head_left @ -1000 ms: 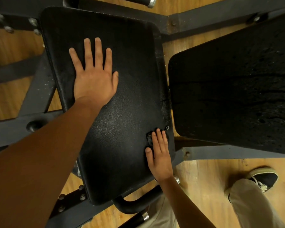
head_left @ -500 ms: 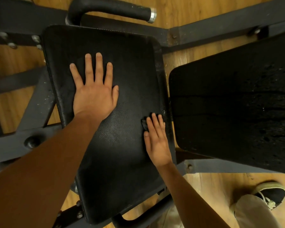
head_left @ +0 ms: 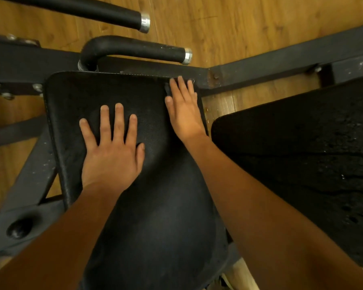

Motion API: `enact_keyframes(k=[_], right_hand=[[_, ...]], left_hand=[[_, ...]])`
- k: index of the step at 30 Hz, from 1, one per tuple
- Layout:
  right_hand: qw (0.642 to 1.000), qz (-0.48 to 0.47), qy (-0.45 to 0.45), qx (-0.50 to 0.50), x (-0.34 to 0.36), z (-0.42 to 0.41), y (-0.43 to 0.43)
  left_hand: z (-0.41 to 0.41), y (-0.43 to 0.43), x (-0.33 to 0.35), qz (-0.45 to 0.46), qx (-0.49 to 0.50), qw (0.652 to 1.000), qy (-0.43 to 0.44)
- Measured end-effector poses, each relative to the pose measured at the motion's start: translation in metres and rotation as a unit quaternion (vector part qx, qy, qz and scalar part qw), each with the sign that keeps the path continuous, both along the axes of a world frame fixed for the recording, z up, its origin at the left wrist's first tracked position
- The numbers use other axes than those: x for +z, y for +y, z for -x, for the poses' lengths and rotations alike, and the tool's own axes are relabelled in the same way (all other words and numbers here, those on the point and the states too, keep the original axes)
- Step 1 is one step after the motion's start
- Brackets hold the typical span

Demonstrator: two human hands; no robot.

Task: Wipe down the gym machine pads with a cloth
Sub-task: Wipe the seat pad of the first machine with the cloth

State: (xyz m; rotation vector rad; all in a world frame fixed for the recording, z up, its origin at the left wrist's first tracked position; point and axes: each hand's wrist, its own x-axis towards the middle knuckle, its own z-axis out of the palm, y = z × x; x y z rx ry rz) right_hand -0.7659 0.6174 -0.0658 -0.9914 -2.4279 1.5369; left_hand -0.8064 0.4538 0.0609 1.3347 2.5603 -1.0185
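Cloth (head_left: 167,88) pressed under flat, straight-fingered right grip (head_left: 183,110) at far corner of pad (head_left: 155,206); flat left grip (head_left: 111,155) braces; next, likely a stroke back.

A black seat pad (head_left: 151,216) with a fine pebbled grain sits beside a second black pad (head_left: 302,164), its surface cracked and flecked with pale specks. A sliver of dark cloth (head_left: 167,88) nearly matches the seat. The frame (head_left: 260,68) is charcoal, speckled white, with silver bolts (head_left: 37,87). Two black handles (head_left: 134,50) end in silver caps, over a honey-brown, wood-grain floor (head_left: 228,24).
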Motion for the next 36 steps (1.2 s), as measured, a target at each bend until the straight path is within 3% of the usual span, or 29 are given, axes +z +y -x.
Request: enact_keyframes(k=[6,15,20,36], right_hand=[[1.0,0.002,0.012,-0.023,-0.002,0.022,0.015],[1.0,0.016,0.005,-0.027,0.0,-0.042,-0.036],[0.999,0.002,0.004,-0.041,-0.004,-0.017,-0.015],[0.999,0.007,-0.033,-0.008,0.0,-0.05,-0.037]], left_hand=[[0.0,0.0,0.0,0.002,0.001,1.0,-0.004],[-0.002,0.003,0.001,-0.015,0.002,1.0,-0.009],[-0.001,0.0,-0.001,-0.012,-0.008,1.0,0.002],[-0.001,0.002,0.001,-0.017,-0.009,1.0,0.0]])
